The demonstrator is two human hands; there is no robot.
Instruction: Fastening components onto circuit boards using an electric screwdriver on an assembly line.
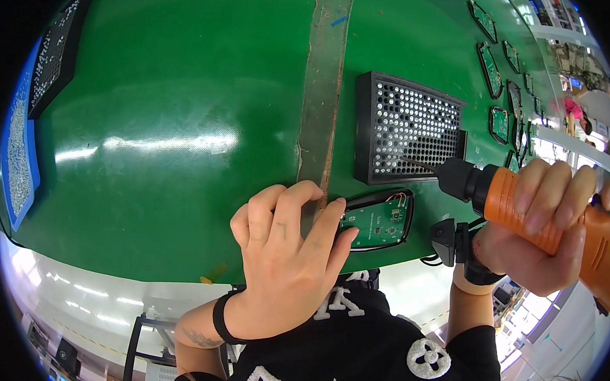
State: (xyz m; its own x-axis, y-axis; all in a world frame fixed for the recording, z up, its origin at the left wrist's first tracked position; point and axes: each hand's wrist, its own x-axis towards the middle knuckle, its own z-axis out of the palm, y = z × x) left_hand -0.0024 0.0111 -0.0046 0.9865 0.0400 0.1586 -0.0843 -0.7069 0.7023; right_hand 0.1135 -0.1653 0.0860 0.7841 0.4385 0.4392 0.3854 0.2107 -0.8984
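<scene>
- head view: the left hand point(281, 273) reaches over the near edge of the green mat point(170, 210), its fingers bent, thumb and index fingertip touching the left end of a black handheld-device case point(409, 216); whether they pinch it or only rest on it, i cannot tell.
- the case lies open side up on the mat, near its front edge and just nearer the person than the screw tray; it holds a green circuit board point(381, 221) with thin, copper-coloured wires point(399, 197) curving at its right end.
- the right hand point(545, 228) is wrapped around an orange power screwdriver point(506, 199), fingers closed about the grip.
- the screwdriver's black chuck point(457, 178) points left, and its thin bit point(421, 163) reaches over the near rows of the black screw tray point(365, 126); whether the tip touches a screw, i cannot tell.
- silvery screws point(410, 104) fill many of the tray's holes, while a number of near-right holes look dark.
- a translucent strip point(321, 87) runs across the mat, left of the tray.
- more cased circuit boards point(490, 66) lie along the right side.
- at far left, a blue bin point(32, 175) of small silvery pieces sits beside another black tray point(68, 68).
</scene>
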